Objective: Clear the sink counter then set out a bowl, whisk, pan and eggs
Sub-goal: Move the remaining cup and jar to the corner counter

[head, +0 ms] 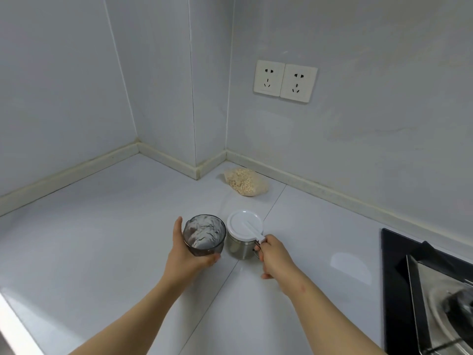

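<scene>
Left grip (190, 255) clasps powdery glass jar (204, 233); right grip (273, 254) pinches steel canister (239, 247) handle.
Risk: canister sits just beside the left grip; lifting could knock the vessels together.

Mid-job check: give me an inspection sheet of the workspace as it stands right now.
Surface: glossy white tiled counter.
Job's things: bowl, whisk, eggs nothing seen; pan cannot tell.
Clutter: glass jar with white powder; steel canister, lidded, beside it; bag of flakes in the corner.
Hands: left hand grips the glass jar; right hand holds the steel canister's handle.
Cables: nothing seen.
Surroundings: two wall sockets, nothing plugged in; hob at right edge.
</scene>
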Available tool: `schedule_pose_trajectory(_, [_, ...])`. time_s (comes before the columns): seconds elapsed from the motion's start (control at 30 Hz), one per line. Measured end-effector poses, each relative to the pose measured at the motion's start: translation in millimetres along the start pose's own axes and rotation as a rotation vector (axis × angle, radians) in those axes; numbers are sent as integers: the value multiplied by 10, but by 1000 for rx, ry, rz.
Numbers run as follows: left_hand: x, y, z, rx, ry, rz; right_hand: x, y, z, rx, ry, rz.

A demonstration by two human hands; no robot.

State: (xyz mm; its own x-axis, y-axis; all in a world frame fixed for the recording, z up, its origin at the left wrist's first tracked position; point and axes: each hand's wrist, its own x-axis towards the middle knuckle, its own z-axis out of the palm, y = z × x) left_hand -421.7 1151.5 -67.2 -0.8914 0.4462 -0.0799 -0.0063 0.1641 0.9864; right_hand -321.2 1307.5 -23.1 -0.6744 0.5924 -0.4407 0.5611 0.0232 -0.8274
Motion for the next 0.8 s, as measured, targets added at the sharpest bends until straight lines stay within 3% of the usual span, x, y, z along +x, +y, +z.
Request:
schedule_pose_trajectory(0.33, [-52,-86,120,-3,98,-5,-13,38,36,-17,48,-27])
schedule_pose_trajectory(0.63, [-80,-99,10,-9,-36,-22,-119,21,33,250,35,20])
schedule_pose_trajectory(0.8, [-90,-162,25,-24,-18,-18,-139,43,106,308,55,21])
